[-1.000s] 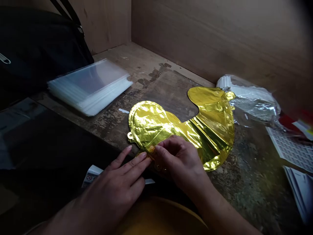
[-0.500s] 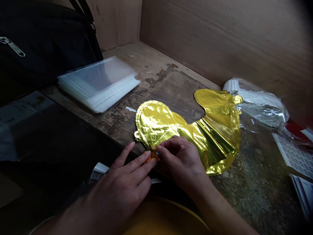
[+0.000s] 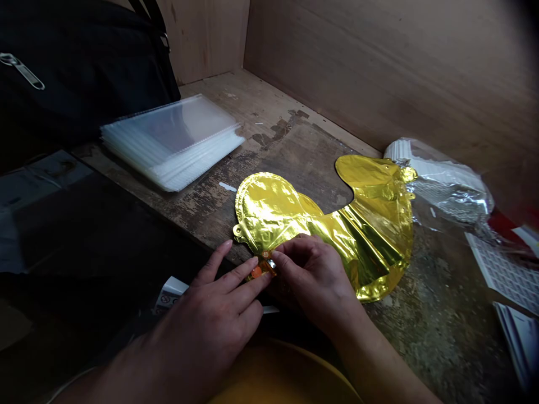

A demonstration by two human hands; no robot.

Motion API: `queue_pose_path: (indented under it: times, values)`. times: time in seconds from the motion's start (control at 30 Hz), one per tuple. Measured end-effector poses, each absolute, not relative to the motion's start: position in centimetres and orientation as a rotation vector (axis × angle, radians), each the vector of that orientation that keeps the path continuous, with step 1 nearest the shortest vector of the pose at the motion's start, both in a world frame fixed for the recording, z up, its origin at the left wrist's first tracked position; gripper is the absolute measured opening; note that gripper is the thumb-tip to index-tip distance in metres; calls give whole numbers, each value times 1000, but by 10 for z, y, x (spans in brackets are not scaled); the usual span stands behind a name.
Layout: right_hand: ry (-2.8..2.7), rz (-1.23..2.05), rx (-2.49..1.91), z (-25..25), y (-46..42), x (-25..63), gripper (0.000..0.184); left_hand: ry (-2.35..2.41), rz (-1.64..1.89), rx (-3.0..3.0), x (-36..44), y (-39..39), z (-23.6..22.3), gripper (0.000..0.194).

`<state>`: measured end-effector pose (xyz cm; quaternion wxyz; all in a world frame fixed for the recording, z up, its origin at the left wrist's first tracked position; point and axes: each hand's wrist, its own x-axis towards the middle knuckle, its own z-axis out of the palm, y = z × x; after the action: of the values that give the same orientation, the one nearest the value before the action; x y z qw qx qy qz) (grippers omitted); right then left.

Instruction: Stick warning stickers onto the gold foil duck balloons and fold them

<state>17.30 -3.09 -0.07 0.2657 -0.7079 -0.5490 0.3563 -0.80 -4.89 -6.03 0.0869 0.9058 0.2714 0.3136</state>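
A flat, uninflated gold foil balloon lies curved across the worn wooden table, creased and shiny. At its near left edge is a small tail with an orange spot and a printed round mark. My left hand reaches in from the lower left, its fingers stretched out and apart, two fingertips resting on that tail. Close beside them, my right hand has thumb and forefinger pinched on the balloon's edge by the round mark. Its other fingers curl out of sight, and a small bright glint shows at the thumb tip.
A stack of clear plastic sleeves lies at the back left, before a black bag. Plastic-wrapped white items, a printed sheet and a paper stack are on the right. The table's front edge runs beneath my hands.
My left fingertips have shifted slightly, showing more of the orange spot on the tail. My right hand keeps its pinch in nearly the same place. The whole view has moved a little.
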Motion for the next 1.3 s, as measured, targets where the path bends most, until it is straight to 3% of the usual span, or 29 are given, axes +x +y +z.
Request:
queue_pose_path:
  times: [0.63,0.87,1.0,1.13,1.2,1.3]
  values:
    - [-1645,781,-1965,-3,-30,171,17,835,615,2708,-13,-47,-33,17]
    - [-1800,551,-1988,-2,-33,171,16,805,835,2731,-10,-45,-52,21]
    - [-1781,384,-2085,-8,-31,176,37,795,875,2739,-10,-46,-55,21]
    - [-1851,188,-2083,-17,-28,181,17,835,765,2684,-10,-49,-50,18]
    - [-1854,39,-1994,-16,-32,184,6,836,721,2663,-9,-49,-47,14]
    - [-2015,36,-1624,-7,-45,186,20,829,813,2641,-9,-48,-44,10]
